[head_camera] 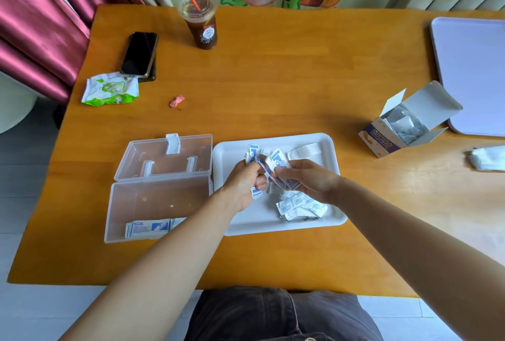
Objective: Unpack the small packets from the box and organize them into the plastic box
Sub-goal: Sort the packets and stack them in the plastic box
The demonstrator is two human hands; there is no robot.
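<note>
Both hands, left hand point(244, 182) and right hand point(307, 179), grip packets point(276, 161) over the tray point(334, 220); few lie in the plastic box point(153, 201), many remain in the cardboard box point(382, 141).

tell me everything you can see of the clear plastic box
The clear plastic box lies open on the wooden table, just left of the white tray. Its hinged lid lies flat behind the base, with a white latch at the far edge. A stack of blue-and-white packets rests along the base's near wall.
</note>
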